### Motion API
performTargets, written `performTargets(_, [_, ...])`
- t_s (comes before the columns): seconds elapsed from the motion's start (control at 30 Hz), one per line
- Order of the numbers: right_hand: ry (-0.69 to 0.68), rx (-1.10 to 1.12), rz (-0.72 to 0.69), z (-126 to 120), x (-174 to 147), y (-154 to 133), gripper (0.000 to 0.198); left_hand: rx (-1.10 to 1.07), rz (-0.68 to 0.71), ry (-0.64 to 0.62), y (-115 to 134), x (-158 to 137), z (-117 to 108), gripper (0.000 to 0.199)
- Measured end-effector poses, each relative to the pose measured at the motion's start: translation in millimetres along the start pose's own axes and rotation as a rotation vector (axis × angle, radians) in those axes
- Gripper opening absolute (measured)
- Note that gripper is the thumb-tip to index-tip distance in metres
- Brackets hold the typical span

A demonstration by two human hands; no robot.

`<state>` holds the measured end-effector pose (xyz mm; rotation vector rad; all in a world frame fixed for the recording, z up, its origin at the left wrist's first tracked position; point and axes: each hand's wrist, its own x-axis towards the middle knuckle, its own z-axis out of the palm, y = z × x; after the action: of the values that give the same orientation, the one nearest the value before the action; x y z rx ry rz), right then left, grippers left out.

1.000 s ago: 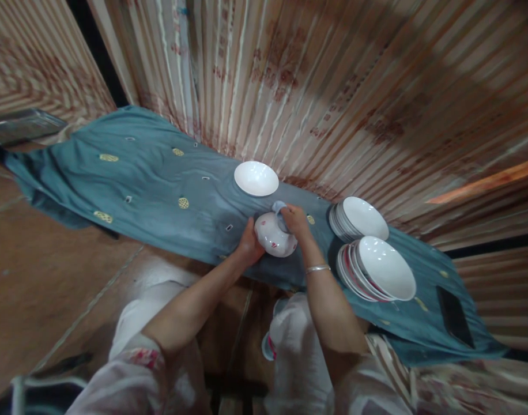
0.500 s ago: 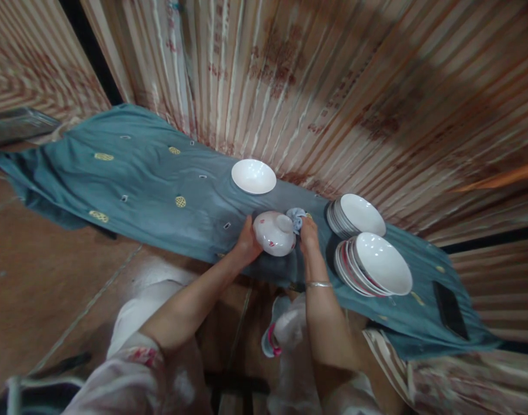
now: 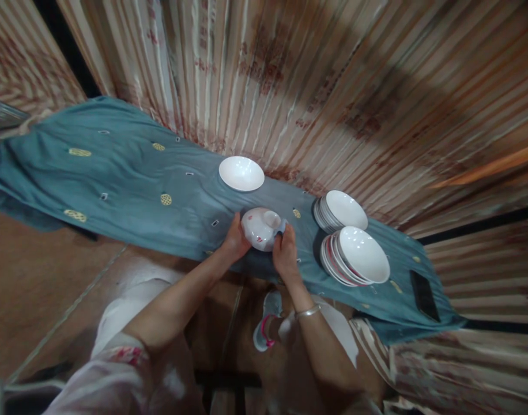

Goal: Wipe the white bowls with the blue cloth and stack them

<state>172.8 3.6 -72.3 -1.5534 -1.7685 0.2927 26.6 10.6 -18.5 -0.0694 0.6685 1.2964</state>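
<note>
Over teal cloth (image 3: 129, 178): left fingers (image 3: 237, 233) gripping upturned bowl (image 3: 256, 231), right fingers (image 3: 285, 245) closed on rag (image 3: 282, 225); nested bowls (image 3: 362, 253) nearby.

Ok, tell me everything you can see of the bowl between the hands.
The bowl is white and glossy, like glazed ceramic, with small red motifs outside. It is upside down, its foot ring upward, the inside hidden. The left hand grips one side; the right hand holds a pale blue cloth against the other. Whether it touches the teal table cover is unclear.
</note>
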Motion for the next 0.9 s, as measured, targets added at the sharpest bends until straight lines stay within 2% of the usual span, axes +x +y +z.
performTargets(0.23, [-0.036,-0.125,-0.106,5.4,-30.1,-12.1,0.064,0.028,0.023,-0.023,-0.4,0.1,0.7,0.065])
performTargets(0.43, [-0.150,-0.290,-0.309,11.2,-49.2,-31.7,0.067,0.052,0.008,0.001,-0.8,2.8,-3.2,0.065])
performTargets(0.67, [-0.262,-0.367,-0.438,12.0,-41.2,-41.7,0.055,0.072,-0.011,0.024,-1.3,9.9,-15.7,0.060])
performTargets(0.9, [-0.283,-0.334,-0.521,-7.6,-35.5,-35.7,0.050,0.063,-0.028,-0.030,-1.1,8.9,-14.6,0.061])
